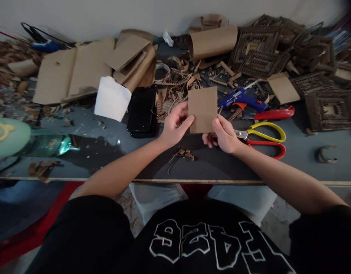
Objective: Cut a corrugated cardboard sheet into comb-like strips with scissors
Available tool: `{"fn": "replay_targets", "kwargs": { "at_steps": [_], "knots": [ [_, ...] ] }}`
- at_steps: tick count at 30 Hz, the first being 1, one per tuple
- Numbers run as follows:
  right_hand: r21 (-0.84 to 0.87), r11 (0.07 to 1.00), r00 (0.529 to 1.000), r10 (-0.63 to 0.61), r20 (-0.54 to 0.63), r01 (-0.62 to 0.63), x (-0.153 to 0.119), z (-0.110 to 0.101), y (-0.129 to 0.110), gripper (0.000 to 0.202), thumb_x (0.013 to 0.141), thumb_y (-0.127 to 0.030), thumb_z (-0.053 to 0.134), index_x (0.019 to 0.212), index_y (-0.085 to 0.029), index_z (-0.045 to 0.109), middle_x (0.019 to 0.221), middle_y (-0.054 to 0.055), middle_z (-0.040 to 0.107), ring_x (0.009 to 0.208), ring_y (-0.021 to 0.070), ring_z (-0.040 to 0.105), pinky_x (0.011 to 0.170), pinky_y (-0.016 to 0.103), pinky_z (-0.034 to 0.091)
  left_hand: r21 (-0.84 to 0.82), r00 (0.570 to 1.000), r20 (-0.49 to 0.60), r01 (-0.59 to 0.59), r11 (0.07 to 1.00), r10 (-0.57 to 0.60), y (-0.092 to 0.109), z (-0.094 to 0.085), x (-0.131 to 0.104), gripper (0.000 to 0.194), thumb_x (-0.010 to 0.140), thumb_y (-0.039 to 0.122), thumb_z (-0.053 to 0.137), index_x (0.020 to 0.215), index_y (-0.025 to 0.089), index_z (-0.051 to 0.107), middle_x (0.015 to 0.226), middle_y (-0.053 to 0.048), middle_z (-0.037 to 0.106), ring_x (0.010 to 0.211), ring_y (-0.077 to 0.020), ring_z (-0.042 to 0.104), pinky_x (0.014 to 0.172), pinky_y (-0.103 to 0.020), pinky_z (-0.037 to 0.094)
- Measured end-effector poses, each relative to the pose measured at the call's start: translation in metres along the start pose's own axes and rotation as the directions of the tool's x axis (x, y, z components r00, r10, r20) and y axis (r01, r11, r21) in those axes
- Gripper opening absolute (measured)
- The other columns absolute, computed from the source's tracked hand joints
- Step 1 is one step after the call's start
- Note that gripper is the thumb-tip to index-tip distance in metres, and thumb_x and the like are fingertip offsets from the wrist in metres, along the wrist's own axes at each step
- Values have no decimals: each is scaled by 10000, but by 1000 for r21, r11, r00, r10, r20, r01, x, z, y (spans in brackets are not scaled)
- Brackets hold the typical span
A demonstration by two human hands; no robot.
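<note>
Between my two hands is a small, nearly square piece of brown cardboard [203, 108], raised above the dark table. My left hand [177, 123] pinches its left edge, thumb on the front face. At the lower right corner my right hand [223, 132] grips it with the thumb in front; some of its fingers curl underneath. Just right of that hand lie scissors [267, 139] with one yellow and one red handle. A blue glue gun [242, 99] with an orange trigger rests behind them, beside a red-handled cutter [275, 113].
Cardboard sheets [75, 72], white paper [112, 98] and a black phone [141, 110] are at the left. A green bottle [47, 142] lies near the front left edge. Corrugated frame-like pieces [331, 110] pile up at right. Cardboard scraps [175, 82] cover the middle back.
</note>
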State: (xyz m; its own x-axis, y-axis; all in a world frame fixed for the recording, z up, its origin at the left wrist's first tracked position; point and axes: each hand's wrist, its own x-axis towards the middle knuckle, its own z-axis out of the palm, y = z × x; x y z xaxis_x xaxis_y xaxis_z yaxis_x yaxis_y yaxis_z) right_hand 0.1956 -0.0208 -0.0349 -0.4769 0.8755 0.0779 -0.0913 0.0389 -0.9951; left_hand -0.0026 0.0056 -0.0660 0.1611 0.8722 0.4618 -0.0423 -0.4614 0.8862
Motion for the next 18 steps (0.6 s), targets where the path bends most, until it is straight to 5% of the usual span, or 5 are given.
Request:
{"fn": "replay_targets", "kwargs": {
  "at_steps": [4, 6, 9, 14, 18],
  "knots": [
    [-34, 999, 998, -11, -69, 9, -2, 0, -2, 525, 953, -761, 503, 852, -247, 472, 525, -43, 607, 364, 107, 528, 322, 227, 320, 249, 848, 155, -530, 810, 507, -13, -12, 4, 1302, 633, 705, 872, 1630, 331, 122, 1610, -143, 386, 1447, -348, 476, 1113, -482, 490],
    [-20, 1000, 997, -4, -71, 2, -3, 1, -2, 516, 949, -756, 518, 852, -251, 478, 528, -46, 608, 363, 112, 528, 315, 233, 317, 328, 825, 258, -564, 758, 503, -19, -18, 3, 1432, 536, 808, 854, 1630, 374, 40, 1674, -133, 256, 1549, -413, 323, 1212, -567, 379],
    [-25, 1000, 1000, 4, 9, -4, -4, 2, -2, 487, 970, -724, 511, 839, -255, 485, 506, -53, 585, 361, 115, 523, 314, 239, 319, 413, 868, 264, -496, 764, 420, -24, -22, -2, 1378, 553, 867, 793, 1614, 415, 39, 1651, -124, 284, 1562, -449, 289, 1247, -623, 295],
    [-105, 994, 997, 3, 71, 5, -7, 3, -3, 473, 993, -691, 490, 834, -246, 501, 522, -54, 587, 368, 95, 511, 334, 235, 341, 416, 877, 163, -476, 775, 452, -19, -17, -6, 1314, 564, 897, 756, 1598, 399, 116, 1611, -139, 327, 1498, -446, 378, 1158, -601, 415],
    [-50, 998, 995, -26, 93, 31, -11, 2, -4, 445, 1003, -649, 510, 862, -227, 514, 533, -52, 581, 376, 86, 504, 340, 217, 334, 309, 807, 192, -590, 746, 559, -10, -10, 2, 1397, 523, 927, 746, 1619, 335, 112, 1566, -146, 353, 1431, -400, 422, 1109, -591, 460]
  ]
}}
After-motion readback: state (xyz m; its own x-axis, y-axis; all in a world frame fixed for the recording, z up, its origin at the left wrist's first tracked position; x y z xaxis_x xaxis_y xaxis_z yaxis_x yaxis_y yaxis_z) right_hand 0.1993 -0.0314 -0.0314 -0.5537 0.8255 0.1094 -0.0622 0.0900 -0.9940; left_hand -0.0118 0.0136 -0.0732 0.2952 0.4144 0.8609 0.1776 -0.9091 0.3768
